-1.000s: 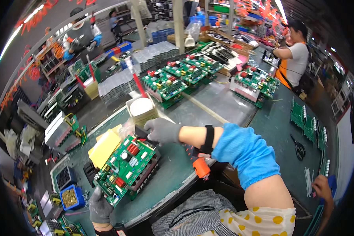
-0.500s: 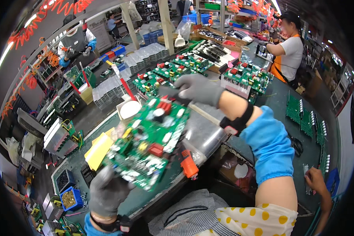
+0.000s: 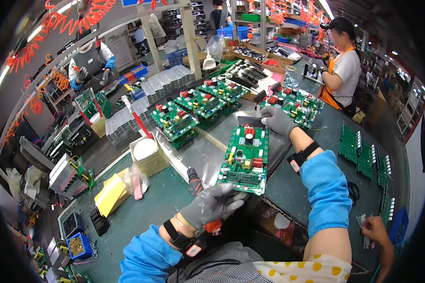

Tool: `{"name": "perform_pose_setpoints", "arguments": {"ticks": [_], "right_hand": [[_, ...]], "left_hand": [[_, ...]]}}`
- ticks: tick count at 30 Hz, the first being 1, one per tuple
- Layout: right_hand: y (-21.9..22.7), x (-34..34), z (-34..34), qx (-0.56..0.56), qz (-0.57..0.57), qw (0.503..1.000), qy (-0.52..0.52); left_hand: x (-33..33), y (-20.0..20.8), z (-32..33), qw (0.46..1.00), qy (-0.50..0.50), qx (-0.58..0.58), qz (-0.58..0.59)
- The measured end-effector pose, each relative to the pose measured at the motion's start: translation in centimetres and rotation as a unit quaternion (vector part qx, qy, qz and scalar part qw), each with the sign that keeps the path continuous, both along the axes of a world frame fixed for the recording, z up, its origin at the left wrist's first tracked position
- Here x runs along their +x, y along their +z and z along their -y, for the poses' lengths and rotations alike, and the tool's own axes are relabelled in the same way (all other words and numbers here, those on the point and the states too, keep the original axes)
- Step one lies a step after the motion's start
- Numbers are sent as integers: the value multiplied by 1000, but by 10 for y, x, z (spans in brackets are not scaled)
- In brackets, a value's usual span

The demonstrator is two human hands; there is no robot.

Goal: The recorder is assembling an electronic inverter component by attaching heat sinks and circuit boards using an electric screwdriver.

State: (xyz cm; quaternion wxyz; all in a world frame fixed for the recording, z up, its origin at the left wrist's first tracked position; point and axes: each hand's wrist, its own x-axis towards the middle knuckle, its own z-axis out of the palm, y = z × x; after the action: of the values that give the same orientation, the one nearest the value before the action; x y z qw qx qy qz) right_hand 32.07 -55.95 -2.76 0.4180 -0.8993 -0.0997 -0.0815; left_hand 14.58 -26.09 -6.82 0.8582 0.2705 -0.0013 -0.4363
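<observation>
A green circuit board (image 3: 245, 158) with red, white, black and yellow parts lies nearly level between my hands, over a clear plastic sheet. My gloved left hand (image 3: 212, 205) grips its near left edge, the fingers partly under the board. Around the far right corner, next to a dark plate (image 3: 250, 120), are the bent fingers of my gloved right hand (image 3: 277, 121). An electric screwdriver (image 3: 194, 180) with a black and orange body lies beneath my left hand, which covers its middle.
More assembled boards (image 3: 198, 101) stand beyond my hands, and another stack (image 3: 293, 104) is at the right. Yellow sheets (image 3: 112, 193), a white round container in a box (image 3: 148, 155) and a blue screw bin (image 3: 79, 246) are left. Another person's hand (image 3: 375, 230) is lower right.
The circuit board has moved right and turned from a slant to nearly straight. My left hand has travelled right and up with it, while my right hand has shifted right and slightly down.
</observation>
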Motion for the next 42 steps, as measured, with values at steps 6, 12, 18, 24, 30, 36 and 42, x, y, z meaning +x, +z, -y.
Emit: {"name": "perform_pose_setpoints", "arguments": {"ticks": [6,12,18,24,30,36,42], "right_hand": [[29,-74,-57,-288,154,925,192],[37,-143,-93,-515,59,845,135],[36,-132,-104,-522,-7,850,71],[10,-108,-83,-529,99,842,-50],[-5,-88,-46,-532,112,833,-100],[-13,-88,-56,-532,116,819,-179],[-33,-68,-27,-543,179,797,-196]], "left_hand": [[2,14,26,965,-112,206,122],[-16,41,-25,957,-81,205,191],[-61,50,-119,963,128,160,177],[-141,26,-203,926,295,184,146],[-181,-9,-247,910,395,81,92],[-184,-27,-244,897,434,46,75],[-182,-14,-230,896,426,78,99]]}}
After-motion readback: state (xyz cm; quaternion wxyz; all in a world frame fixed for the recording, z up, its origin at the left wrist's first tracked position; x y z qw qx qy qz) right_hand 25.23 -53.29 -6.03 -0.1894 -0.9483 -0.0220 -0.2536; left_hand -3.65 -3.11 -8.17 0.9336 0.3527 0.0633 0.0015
